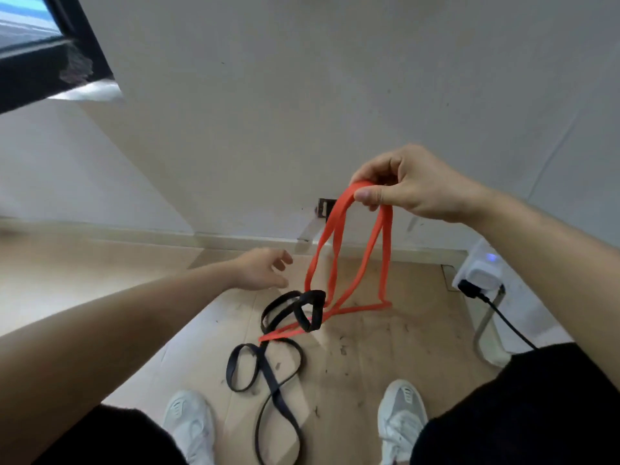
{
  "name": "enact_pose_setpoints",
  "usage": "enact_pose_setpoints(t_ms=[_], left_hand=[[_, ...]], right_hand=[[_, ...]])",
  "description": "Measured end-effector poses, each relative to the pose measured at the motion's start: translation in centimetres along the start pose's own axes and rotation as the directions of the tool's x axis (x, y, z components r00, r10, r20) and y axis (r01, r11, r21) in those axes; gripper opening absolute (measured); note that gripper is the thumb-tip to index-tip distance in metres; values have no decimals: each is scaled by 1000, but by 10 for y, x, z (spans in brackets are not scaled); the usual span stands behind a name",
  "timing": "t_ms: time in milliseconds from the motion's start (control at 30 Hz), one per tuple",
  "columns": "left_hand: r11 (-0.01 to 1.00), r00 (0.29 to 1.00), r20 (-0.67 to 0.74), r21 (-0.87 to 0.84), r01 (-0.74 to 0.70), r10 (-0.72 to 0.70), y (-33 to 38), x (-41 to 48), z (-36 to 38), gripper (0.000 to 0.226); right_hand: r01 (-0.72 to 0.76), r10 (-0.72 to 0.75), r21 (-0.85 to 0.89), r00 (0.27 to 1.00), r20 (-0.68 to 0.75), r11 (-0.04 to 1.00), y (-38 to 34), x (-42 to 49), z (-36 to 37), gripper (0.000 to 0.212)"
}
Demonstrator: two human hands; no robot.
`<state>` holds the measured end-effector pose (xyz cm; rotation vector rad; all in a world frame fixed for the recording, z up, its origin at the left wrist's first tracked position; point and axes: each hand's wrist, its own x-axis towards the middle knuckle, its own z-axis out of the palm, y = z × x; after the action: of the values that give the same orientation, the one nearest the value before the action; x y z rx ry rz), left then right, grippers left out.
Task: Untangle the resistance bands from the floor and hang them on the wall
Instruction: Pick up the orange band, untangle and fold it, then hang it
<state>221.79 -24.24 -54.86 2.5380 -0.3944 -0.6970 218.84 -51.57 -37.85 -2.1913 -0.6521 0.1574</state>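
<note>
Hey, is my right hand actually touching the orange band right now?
Touching. The head view shows the right hand pinching the top loop of the orange band between thumb and fingers.

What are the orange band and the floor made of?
The orange band is likely rubber or latex, matte; it hangs flat and limp from the right hand. The floor seems wood-look laminate or vinyl, pale, with plank seams; I cannot tell which.
</note>
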Motion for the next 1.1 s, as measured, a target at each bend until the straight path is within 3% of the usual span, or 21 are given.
enact_pose_setpoints(t_ms=[233,467,633,733,833,967,1033,1100], left_hand=[[914,997,42,-399,69,-57,-7,31,117,78],[810,984,83,-560,175,-156,3,37,169,28],[633,960,120,-730,257,-251,-5,26,178,35],[500,935,66,-830,245,-349,-4,22,172,32],[241,875,48,-953,184,-481,-1,26,158,28],[-52,880,40,-999,18,-473,15,26,134,21],[-96,909,-6,-994,-51,-416,23,25,126,19],[-20,950,-38,-999,-47,-309,27,25,122,24]], right_hand=[[-50,49,-41,999,-4,998,16,-22,-2,8],[-39,37,-94,999,-18,995,20,-24,-3,13],[-32,28,-158,999,-27,987,26,-21,-2,13],[-41,37,-168,999,-28,985,30,-17,-2,15],[-52,50,-168,999,-19,984,33,-15,-2,16],[-49,46,-157,999,-28,986,33,-12,0,17],[-48,43,-158,999,-31,986,32,-11,1,17],[-53,49,-166,998,-29,985,32,-11,3,18]])
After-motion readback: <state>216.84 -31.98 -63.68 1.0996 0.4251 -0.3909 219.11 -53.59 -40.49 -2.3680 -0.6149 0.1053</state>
